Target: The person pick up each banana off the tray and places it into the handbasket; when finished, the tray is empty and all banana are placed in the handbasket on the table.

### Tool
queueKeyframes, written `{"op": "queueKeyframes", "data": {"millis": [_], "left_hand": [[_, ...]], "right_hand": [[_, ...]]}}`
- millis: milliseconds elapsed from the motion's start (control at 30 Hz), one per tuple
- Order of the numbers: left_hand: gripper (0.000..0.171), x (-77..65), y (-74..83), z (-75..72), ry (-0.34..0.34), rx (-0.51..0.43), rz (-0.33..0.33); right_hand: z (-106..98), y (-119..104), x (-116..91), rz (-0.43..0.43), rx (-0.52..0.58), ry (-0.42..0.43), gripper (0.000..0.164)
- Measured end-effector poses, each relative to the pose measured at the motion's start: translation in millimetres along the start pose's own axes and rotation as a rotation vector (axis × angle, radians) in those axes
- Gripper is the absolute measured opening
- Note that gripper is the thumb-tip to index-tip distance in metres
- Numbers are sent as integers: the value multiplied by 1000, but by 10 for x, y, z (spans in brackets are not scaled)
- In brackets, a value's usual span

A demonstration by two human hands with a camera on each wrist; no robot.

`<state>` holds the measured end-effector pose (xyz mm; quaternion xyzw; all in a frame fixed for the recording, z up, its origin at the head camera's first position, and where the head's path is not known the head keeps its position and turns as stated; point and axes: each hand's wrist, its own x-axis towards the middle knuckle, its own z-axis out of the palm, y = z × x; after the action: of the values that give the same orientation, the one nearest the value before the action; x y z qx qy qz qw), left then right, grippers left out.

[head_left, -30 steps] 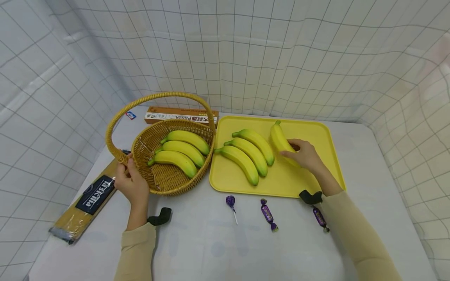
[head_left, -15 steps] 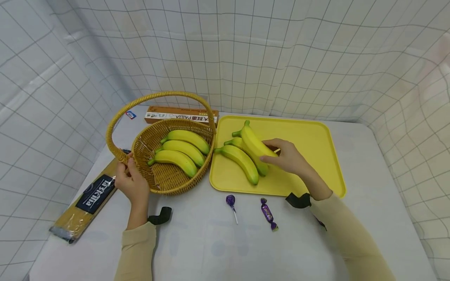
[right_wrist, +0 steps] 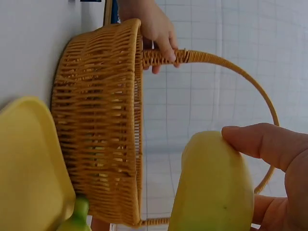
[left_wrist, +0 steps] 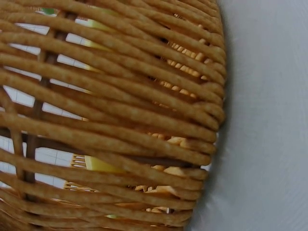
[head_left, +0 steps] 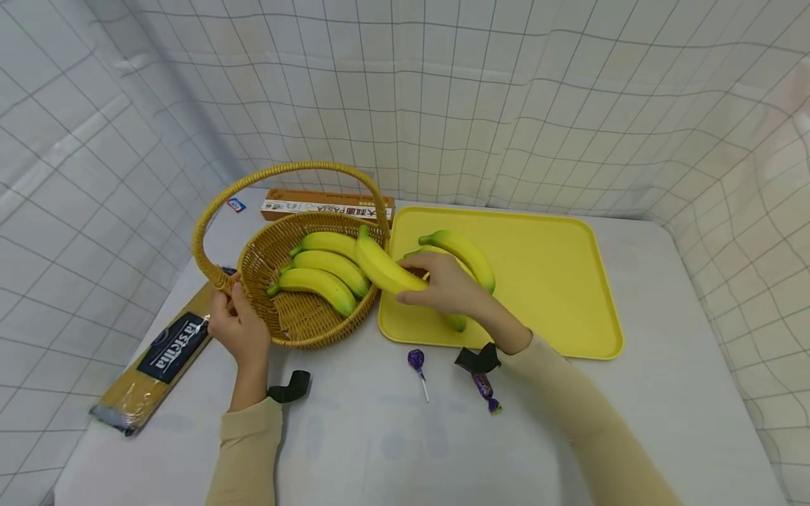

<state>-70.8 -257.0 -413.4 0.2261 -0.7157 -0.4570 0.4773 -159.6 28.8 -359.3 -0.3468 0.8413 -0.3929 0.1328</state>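
"While the left hand [head_left: 239,327] pinches the base of the basket's handle [head_left: 291,167], the right hand [head_left: 446,284] holds a banana [head_left: 386,270] over the right edge of the basket [head_left: 297,315], stem end inward. Whether fruit and rim touch, I cannot tell."

"And the fingers?"

"On the right, thumb [right_wrist: 262,142] and fingers pinch the banana from opposite sides, away from its stem. On the left, thumb and fingers are curled round the handle just above the rim, a grip the right wrist view shows from across the basket."

"What does each view offer alone?"

"Side-on, the right wrist view frames both hands, with the tray [head_left: 544,281] at its left. Basket weave fills most of the left wrist view, yellow glimpsed through the gaps. Only the head view takes in the lollipop [head_left: 415,360], the candy [head_left: 484,386] and the small tag [head_left: 236,204]."

"The count?"

"One basket, one tray just beside it. Three bananas [head_left: 330,266] lie side by side in the basket, one is in the right hand, and at least two more [head_left: 467,253] rest on the tray, partly hidden by that hand. On the table: one lollipop, one candy partly covered by a black wrist piece [head_left: 479,358], one pasta box [head_left: 323,204] behind the basket, one pasta bag [head_left: 158,358] to its left, one tag."
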Motion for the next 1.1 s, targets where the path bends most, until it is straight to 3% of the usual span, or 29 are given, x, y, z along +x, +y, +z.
{"op": "queueKeyframes", "data": {"millis": [133,333,500,767,900,1100], "left_hand": [[26,-18,113,-4,-1,6,10],[26,-15,119,-13,-6,10,24],[26,-18,108,-9,-1,18,28],[26,-20,116,-12,-4,17,10],[26,-10,113,-18,-9,5,12],[26,-7,112,-16,1,4,16]], "right_hand": [[129,-147,118,-17,7,-11,53],[366,-322,381,-53,10,-62,57],[608,-439,610,-92,-51,-88,55],[967,-576,861,-106,-151,-63,37],[1123,-586,910,-109,-169,-65,23],[1294,-573,930,-99,-219,-53,20]]}}
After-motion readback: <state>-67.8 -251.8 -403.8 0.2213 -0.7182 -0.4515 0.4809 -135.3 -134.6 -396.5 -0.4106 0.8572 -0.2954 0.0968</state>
